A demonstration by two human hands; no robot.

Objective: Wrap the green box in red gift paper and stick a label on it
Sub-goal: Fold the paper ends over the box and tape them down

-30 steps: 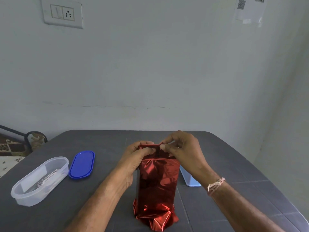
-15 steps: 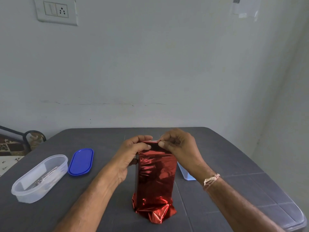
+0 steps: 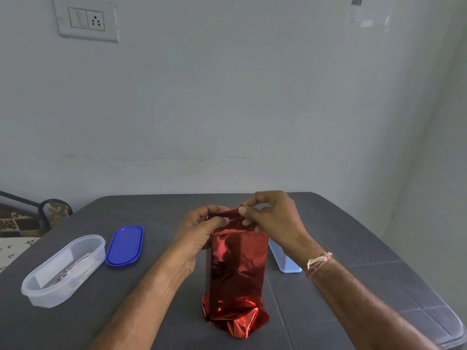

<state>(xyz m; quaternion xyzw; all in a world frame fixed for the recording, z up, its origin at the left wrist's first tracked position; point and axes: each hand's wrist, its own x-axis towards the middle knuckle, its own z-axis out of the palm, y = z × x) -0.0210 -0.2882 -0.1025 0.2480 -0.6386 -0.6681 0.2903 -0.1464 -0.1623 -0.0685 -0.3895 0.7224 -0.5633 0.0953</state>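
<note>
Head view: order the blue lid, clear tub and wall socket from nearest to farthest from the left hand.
From the left hand, which grips the red paper:
1. Blue lid, just to its left.
2. Clear tub, farther left.
3. Wall socket, high at upper left, farthest.

Left forearm and right forearm bare. Right hand: thumbnail trimmed short. Thread band round the right wrist, pinkish and cream strands twisted together, frayed ends sticking out loose.
</note>
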